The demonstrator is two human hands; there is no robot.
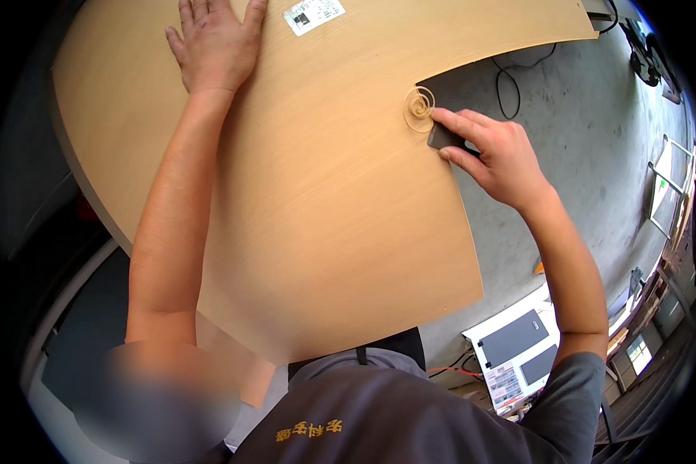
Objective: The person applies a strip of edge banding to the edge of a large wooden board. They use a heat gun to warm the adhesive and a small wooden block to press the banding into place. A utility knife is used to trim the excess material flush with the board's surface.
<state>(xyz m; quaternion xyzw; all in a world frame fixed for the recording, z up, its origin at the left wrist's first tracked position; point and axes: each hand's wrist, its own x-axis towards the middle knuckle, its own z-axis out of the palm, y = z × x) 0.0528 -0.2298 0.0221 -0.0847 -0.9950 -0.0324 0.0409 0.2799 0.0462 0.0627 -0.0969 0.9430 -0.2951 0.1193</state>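
Note:
A large light wood-grain panel (325,201) spreads out in front of me, with a notch cut into its right side. My left hand (218,46) lies flat on its far left part, fingers spread and holding nothing. At the notch edge, my right hand (491,151) grips a small dark flat block (445,138) between thumb and fingers. The block touches the panel's edge; its underside is hidden. Beside the fingertips, a thin pale curl (418,110) of shaved strip coils over the panel near the notch corner.
A white label (314,15) is stuck on the panel's far part. Grey floor (572,108) shows through the notch, with a black cable (507,81) on it. To the lower right stands a white machine (510,359) with dark panels. A metal frame (661,185) is at the right.

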